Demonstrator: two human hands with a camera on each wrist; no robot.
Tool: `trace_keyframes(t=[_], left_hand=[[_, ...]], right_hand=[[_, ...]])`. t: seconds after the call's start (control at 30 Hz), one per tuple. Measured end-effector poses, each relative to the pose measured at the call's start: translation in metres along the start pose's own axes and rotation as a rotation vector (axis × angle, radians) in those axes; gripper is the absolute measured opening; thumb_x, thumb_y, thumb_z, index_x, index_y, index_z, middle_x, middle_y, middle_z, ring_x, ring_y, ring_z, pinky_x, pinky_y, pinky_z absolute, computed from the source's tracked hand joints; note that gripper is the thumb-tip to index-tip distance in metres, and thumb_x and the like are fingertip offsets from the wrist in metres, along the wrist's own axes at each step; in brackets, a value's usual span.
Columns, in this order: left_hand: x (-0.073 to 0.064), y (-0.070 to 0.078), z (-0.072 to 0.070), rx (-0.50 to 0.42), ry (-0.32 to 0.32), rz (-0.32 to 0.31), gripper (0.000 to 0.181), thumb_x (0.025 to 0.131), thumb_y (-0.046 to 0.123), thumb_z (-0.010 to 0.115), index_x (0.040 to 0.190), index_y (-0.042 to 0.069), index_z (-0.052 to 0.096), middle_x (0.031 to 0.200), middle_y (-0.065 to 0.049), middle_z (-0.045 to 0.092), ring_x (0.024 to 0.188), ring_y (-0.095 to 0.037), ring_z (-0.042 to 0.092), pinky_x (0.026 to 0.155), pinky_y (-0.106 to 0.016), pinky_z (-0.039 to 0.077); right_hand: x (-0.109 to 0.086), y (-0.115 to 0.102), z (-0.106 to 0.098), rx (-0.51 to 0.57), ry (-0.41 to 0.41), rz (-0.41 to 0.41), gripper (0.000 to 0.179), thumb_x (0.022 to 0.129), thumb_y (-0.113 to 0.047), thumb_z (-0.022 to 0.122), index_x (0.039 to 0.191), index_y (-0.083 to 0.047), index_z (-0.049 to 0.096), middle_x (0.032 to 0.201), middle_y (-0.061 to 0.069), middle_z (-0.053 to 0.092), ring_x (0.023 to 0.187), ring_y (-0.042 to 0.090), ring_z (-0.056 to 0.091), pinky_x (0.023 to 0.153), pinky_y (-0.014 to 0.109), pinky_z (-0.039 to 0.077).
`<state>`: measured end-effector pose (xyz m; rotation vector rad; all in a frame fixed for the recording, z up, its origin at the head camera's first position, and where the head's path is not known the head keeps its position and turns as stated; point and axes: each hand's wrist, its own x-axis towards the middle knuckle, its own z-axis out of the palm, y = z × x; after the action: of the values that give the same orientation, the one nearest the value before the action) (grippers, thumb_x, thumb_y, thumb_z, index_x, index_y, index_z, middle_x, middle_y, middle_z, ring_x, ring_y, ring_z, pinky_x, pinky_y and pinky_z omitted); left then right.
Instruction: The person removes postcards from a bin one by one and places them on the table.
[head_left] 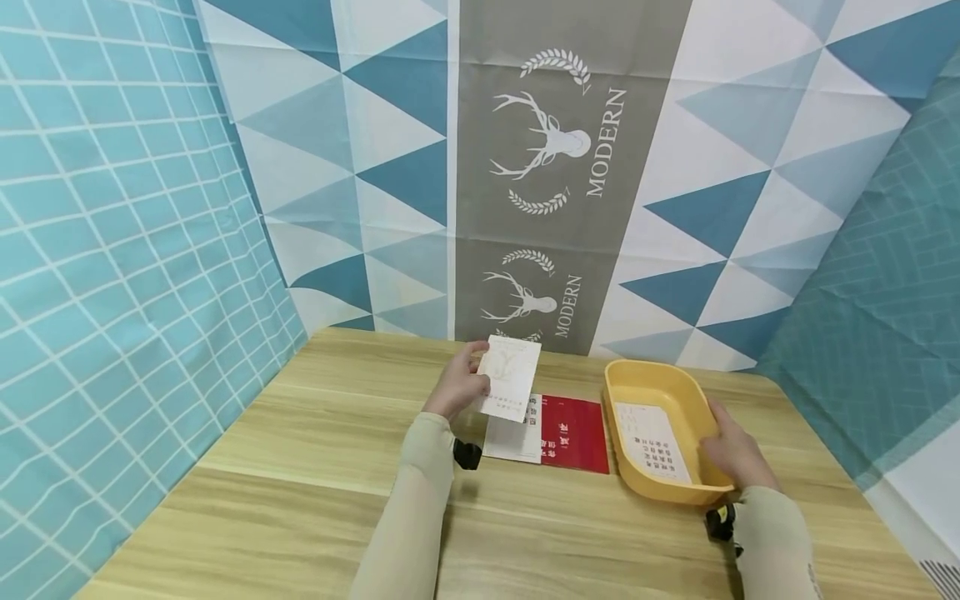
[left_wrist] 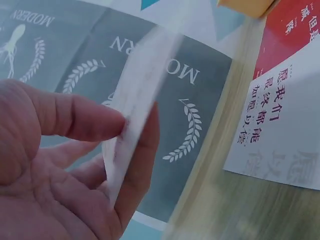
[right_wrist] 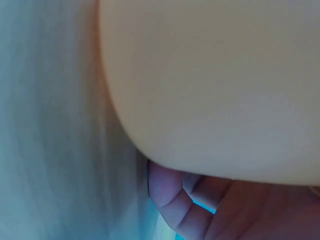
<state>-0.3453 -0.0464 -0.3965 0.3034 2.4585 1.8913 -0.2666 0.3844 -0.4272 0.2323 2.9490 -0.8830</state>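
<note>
My left hand [head_left: 457, 385] pinches a white printed card [head_left: 512, 379] by its left edge, thumb on one face and fingers behind. In the left wrist view that card [left_wrist: 131, 132] is seen nearly edge-on. Below it on the table lie a white card with printed characters [head_left: 517, 439] and a red card [head_left: 579, 435], side by side. On the right, my right hand [head_left: 738, 450] grips the right wall of a yellow plastic tray [head_left: 681, 408]. Its curled fingers [right_wrist: 167, 187] show against the tray's outside in the right wrist view. Inside the tray lies another white printed card [head_left: 651, 443].
The wood-grain table [head_left: 300, 467] carries all of these. A patterned cloth [head_left: 405, 167] with triangles and deer heads hangs behind it. Blue tiled sheeting [head_left: 112, 233] stands at the left, teal cloth [head_left: 885, 275] at the right.
</note>
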Motion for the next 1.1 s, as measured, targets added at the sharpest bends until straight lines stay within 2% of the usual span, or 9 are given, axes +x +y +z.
trace_keyframes(t=[0.07, 0.17, 0.33, 0.5, 0.63, 0.7, 0.9, 1.03, 1.1], left_hand=[[0.001, -0.002, -0.001, -0.001, 0.006, -0.009, 0.061, 0.08, -0.012, 0.052, 0.139, 0.003, 0.055, 0.126, -0.021, 0.062, 0.09, -0.025, 0.059, 0.064, -0.025, 0.045], [0.002, -0.006, -0.002, 0.063, 0.04, -0.03, 0.04, 0.084, -0.006, 0.052, 0.121, 0.0, 0.067, 0.117, -0.017, 0.065, 0.081, -0.018, 0.054, 0.063, -0.024, 0.043], [0.005, -0.018, -0.002, 0.156, 0.054, -0.085, 0.029, 0.092, -0.001, 0.051, 0.109, 0.003, 0.074, 0.114, -0.016, 0.069, 0.075, -0.017, 0.056, 0.057, -0.023, 0.042], [0.008, -0.031, -0.001, 0.201, -0.001, -0.121, 0.032, 0.089, -0.002, 0.048, 0.107, 0.003, 0.074, 0.106, -0.013, 0.07, 0.067, -0.014, 0.055, 0.051, -0.022, 0.039], [0.006, -0.035, -0.001, 0.21, -0.045, -0.071, 0.033, 0.082, -0.005, 0.05, 0.106, -0.002, 0.072, 0.08, -0.005, 0.06, 0.056, -0.01, 0.045, 0.048, -0.021, 0.035], [0.004, -0.036, -0.001, 0.203, -0.062, -0.062, 0.033, 0.08, -0.007, 0.052, 0.108, -0.003, 0.07, 0.077, -0.003, 0.055, 0.056, -0.01, 0.045, 0.049, -0.02, 0.037], [0.004, -0.041, 0.0, 0.208, -0.091, -0.109, 0.032, 0.087, -0.003, 0.059, 0.118, 0.001, 0.064, 0.078, -0.003, 0.053, 0.06, -0.013, 0.047, 0.053, -0.023, 0.043], [0.001, -0.042, 0.001, 0.285, -0.077, -0.128, 0.035, 0.092, 0.003, 0.06, 0.127, 0.004, 0.058, 0.062, 0.001, 0.047, 0.05, -0.012, 0.042, 0.051, -0.025, 0.04], [0.0, -0.041, 0.003, 0.329, -0.059, -0.137, 0.04, 0.092, 0.002, 0.059, 0.131, 0.004, 0.056, 0.061, 0.0, 0.047, 0.049, -0.012, 0.043, 0.05, -0.025, 0.039]], right_hand=[[-0.001, -0.001, 0.0, 0.002, 0.001, 0.0, 0.074, 0.099, -0.01, 0.042, 0.16, 0.0, 0.002, 0.153, 0.045, 0.022, 0.131, 0.066, 0.035, 0.102, 0.07, 0.039], [-0.001, -0.001, 0.0, -0.003, 0.001, -0.001, 0.074, 0.098, -0.01, 0.042, 0.16, 0.001, 0.003, 0.152, 0.046, 0.023, 0.129, 0.066, 0.037, 0.1, 0.069, 0.041], [-0.001, -0.002, 0.0, -0.006, 0.001, -0.001, 0.075, 0.098, -0.01, 0.043, 0.16, 0.0, 0.003, 0.152, 0.046, 0.023, 0.129, 0.066, 0.037, 0.098, 0.068, 0.042], [0.0, -0.002, 0.0, -0.011, 0.005, 0.002, 0.074, 0.098, -0.01, 0.043, 0.16, 0.0, 0.003, 0.151, 0.046, 0.024, 0.129, 0.066, 0.037, 0.1, 0.07, 0.04], [0.0, 0.0, 0.0, -0.017, 0.006, -0.008, 0.075, 0.097, -0.01, 0.045, 0.16, 0.0, 0.005, 0.15, 0.046, 0.027, 0.127, 0.066, 0.04, 0.098, 0.069, 0.042], [0.001, 0.002, 0.001, -0.025, 0.01, -0.015, 0.075, 0.097, -0.01, 0.046, 0.159, 0.001, 0.006, 0.149, 0.046, 0.028, 0.126, 0.066, 0.04, 0.097, 0.068, 0.042], [0.0, 0.001, 0.002, -0.021, 0.013, -0.002, 0.075, 0.097, -0.009, 0.044, 0.16, 0.0, 0.005, 0.149, 0.046, 0.028, 0.125, 0.064, 0.042, 0.095, 0.066, 0.044], [0.001, -0.001, 0.001, -0.013, 0.014, 0.006, 0.075, 0.096, -0.009, 0.044, 0.16, 0.0, 0.005, 0.15, 0.046, 0.027, 0.126, 0.063, 0.042, 0.098, 0.067, 0.043], [0.0, -0.001, 0.001, -0.009, 0.012, 0.007, 0.075, 0.096, -0.009, 0.044, 0.16, 0.0, 0.005, 0.15, 0.045, 0.027, 0.126, 0.063, 0.042, 0.098, 0.068, 0.042]])
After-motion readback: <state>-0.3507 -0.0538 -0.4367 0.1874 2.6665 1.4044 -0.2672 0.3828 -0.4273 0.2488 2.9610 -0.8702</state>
